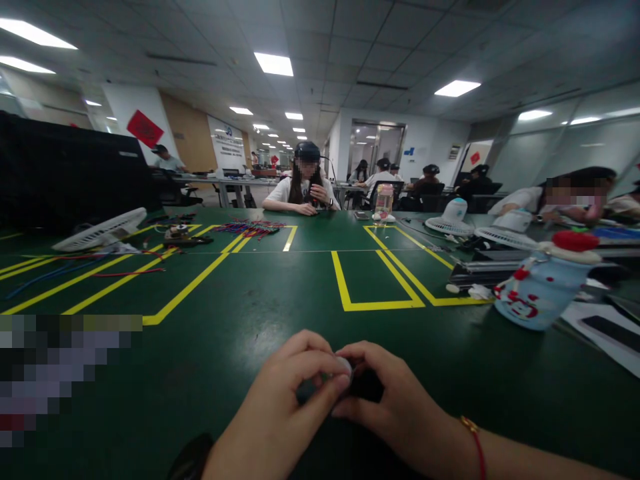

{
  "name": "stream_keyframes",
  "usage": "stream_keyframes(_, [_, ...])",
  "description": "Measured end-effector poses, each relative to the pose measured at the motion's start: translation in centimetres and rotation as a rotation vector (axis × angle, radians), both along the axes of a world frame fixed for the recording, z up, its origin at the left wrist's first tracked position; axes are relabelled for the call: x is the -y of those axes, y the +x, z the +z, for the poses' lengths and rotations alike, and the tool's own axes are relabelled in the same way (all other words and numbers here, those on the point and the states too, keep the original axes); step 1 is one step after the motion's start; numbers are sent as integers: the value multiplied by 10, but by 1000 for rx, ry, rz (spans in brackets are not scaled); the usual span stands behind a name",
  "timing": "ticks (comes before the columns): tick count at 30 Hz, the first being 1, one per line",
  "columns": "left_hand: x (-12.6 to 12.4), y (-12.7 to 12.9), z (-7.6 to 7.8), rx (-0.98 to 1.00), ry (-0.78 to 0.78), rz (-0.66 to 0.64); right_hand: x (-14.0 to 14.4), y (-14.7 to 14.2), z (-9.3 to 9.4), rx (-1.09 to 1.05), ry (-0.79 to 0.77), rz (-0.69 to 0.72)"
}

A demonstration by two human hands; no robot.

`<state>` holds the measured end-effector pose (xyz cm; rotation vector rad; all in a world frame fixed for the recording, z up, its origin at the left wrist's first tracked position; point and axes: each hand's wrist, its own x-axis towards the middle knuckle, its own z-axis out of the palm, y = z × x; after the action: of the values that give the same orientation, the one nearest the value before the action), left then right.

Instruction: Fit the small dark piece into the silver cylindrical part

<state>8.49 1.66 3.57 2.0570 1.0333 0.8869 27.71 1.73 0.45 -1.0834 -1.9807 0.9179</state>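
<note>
Both hands meet low in the middle of the head view, above the green table (280, 293). My left hand (290, 393) pinches a small whitish rounded piece (345, 365) between thumb and fingers. Its kind does not show, since the fingers cover most of it. From the other side, my right hand (395, 400) curls its thumb and fingertips close around the same piece. What the right fingertips grip is hidden. A red cord bracelet is on the right wrist.
Yellow tape lines mark the tabletop. A light-blue bottle (540, 287) with a red top stands at right, near white fans (450, 220) and metal profiles (485, 273). Coloured wires (250, 229) lie at far left. A person (305, 183) sits across; others sit behind and at right.
</note>
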Motion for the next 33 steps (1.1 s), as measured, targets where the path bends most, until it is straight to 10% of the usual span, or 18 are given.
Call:
stream_keyframes(13, [-8,5,7,13,11,120,3,4,3,28,53,-43])
stream_keyframes(23, [-14,1,-31,-264,-8,11,7,18,5,106,111,-35])
stream_keyframes(33, [-13,-2,-25,-220,-13,148,7,16,9,167,206,-111])
